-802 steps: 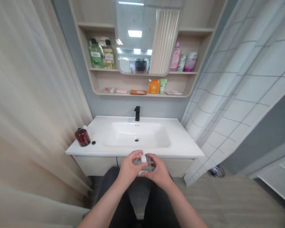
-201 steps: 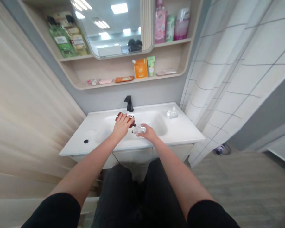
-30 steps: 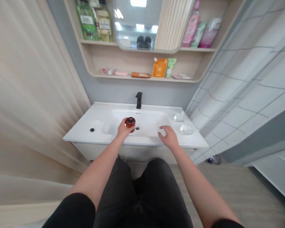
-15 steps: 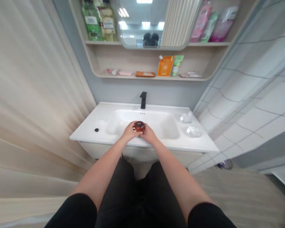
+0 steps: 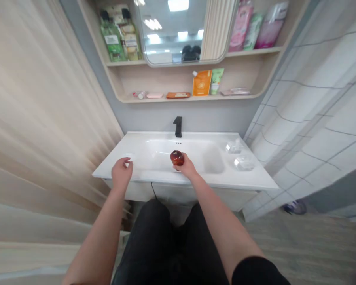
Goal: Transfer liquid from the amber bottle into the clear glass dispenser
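Note:
An amber-brown bottle (image 5: 177,158) is upright over the front part of the white sink basin (image 5: 154,152), its top uncapped. My right hand (image 5: 186,166) is wrapped round it from the right. Over the counter left of the basin is my left hand (image 5: 122,171), its fingers curled and pinched together. The small black cap does not show; whether it is between those fingers or beneath the hand cannot be made out.
A black faucet (image 5: 178,126) stands behind the basin. Crumpled clear plastic (image 5: 243,162) lies on the counter's right side. Above hangs a shelf (image 5: 166,99) with a mirror, bottles, an orange pouch (image 5: 201,83) and a green tube (image 5: 216,81). A curtain hangs at left.
My left hand has come off the bottle and moved left to where the black cap lay. My right hand keeps hold of the bottle. The view has shifted slightly.

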Available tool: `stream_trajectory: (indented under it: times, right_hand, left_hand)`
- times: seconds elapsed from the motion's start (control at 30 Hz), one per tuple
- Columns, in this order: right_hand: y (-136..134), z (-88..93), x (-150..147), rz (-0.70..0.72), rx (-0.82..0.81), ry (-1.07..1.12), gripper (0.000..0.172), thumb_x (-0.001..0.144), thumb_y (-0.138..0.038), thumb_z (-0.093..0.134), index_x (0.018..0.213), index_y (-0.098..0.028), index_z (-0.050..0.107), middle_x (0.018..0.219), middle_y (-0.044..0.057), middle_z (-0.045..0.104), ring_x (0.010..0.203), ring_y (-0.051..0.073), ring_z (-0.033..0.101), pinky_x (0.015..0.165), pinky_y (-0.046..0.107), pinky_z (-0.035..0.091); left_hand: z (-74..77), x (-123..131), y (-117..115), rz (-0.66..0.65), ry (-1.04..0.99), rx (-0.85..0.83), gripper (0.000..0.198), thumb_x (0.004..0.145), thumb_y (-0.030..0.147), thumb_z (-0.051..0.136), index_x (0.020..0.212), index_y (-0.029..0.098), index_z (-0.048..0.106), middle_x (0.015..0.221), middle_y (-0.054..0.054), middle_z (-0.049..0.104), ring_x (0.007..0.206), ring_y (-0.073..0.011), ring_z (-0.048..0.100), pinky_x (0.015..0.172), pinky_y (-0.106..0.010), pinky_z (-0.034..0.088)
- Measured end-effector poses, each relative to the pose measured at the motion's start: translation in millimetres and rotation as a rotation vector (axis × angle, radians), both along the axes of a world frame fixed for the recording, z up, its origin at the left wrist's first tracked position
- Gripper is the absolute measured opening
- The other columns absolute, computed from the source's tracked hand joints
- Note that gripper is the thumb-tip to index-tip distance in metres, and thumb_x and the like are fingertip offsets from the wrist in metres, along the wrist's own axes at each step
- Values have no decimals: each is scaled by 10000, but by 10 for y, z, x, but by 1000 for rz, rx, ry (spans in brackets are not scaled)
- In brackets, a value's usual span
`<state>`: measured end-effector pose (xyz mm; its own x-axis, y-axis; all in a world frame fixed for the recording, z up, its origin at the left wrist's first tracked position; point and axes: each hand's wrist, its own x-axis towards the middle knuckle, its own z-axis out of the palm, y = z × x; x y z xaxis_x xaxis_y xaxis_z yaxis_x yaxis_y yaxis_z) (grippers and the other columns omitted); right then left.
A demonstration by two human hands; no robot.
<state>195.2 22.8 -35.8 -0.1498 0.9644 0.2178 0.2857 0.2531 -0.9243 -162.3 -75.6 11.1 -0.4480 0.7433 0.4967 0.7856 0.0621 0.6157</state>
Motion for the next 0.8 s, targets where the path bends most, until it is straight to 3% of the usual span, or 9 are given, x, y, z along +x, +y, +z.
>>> stream_trajectory:
  times: [0.1,0.17,0.27,0.37,0.53,0.63,0.73,0.8]
  right_hand:
    - [31,-30,-9,33,35,5,842,618,-283,991,1380,-274,632,1315,61,775,1166,312,746,1109,503,567]
    - [42,-54,-15,34,63,-19,840,621,-255,978,1386,-267,632,1322,59,766,1191,312,738,1128,507,557]
    - [47,-88,-19,14,93,-62,841,640,-237,969,1405,-258,622,1333,64,755,1211,306,731,1139,500,549]
    - [49,-109,-15,18,101,-92,842,650,-234,974,1411,-247,613,1334,73,751,1209,303,730,1133,491,551]
    - [52,-103,-8,21,86,-124,855,649,-237,987,1416,-248,609,1321,69,757,1192,301,734,1112,481,560]
    - [47,-88,-8,34,73,-127,840,656,-240,984,1410,-258,615,1302,55,766,1182,299,739,1111,485,562]
    - [35,-70,-9,39,72,-131,838,656,-244,983,1410,-266,619,1297,49,768,1180,298,740,1116,492,562]
    - [24,-50,-11,48,68,-131,833,662,-246,982,1411,-270,620,1295,46,773,1173,296,743,1107,487,567]
  left_hand:
    - [11,-534,-25,137,129,-159,526,914,484,711,1357,201,734,1246,-151,764,1162,-386,732,1118,-556,572]
    - [-3,-738,67,164,186,-318,673,920,557,704,1476,178,680,1365,-209,724,1255,-424,714,1134,-566,560]
    - [-49,-841,264,145,252,-552,787,946,612,655,1569,133,632,1469,-280,676,1316,-455,703,1149,-549,546]
    - [-117,-832,405,91,317,-640,765,952,603,632,1540,114,675,1441,-285,711,1327,-455,706,1146,-514,547]
    - [-168,-873,460,24,365,-606,453,936,420,613,1222,156,844,1232,-226,823,1241,-444,743,1090,-502,559]
    - [-117,-850,460,19,263,-548,315,881,406,674,1035,195,850,1113,-179,851,1179,-437,760,1044,-496,568]
    - [-63,-548,476,-72,8,-371,294,857,487,737,973,227,810,1013,-119,847,1075,-378,780,1010,-470,580]
    - [-58,-150,507,-254,-252,-216,364,823,552,795,995,231,781,964,-85,832,972,-320,782,970,-443,595]
